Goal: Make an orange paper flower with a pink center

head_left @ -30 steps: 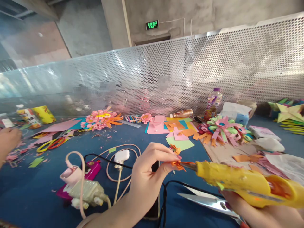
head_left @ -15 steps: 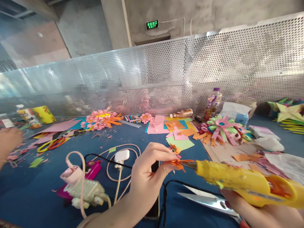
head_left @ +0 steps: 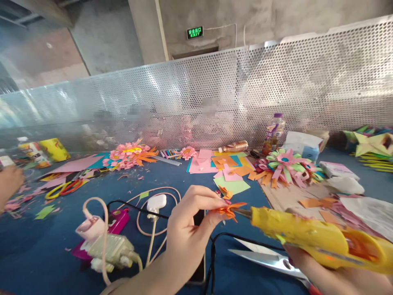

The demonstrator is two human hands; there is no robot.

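Note:
My left hand [head_left: 188, 223] pinches a small orange paper flower piece [head_left: 227, 209] between thumb and fingertips, above the blue table [head_left: 43, 250]. In my right hand [head_left: 325, 276], at the lower right, is a yellow hot glue gun [head_left: 310, 237]. Its metal nozzle touches the orange piece from the right. A pair of open scissors [head_left: 268, 260] lies on the table just below the gun.
A power strip [head_left: 109, 248] with plugs and cables sits at lower left. Finished paper flowers [head_left: 287, 166] [head_left: 129, 153], coloured paper sheets [head_left: 225, 164], a drink bottle [head_left: 274, 133] and a perforated metal screen [head_left: 215, 102] fill the back. Another person's hand [head_left: 9, 182] works at far left.
The glue gun and the orange piece have shifted slightly left and up. The view has drifted a little; both hands keep their hold.

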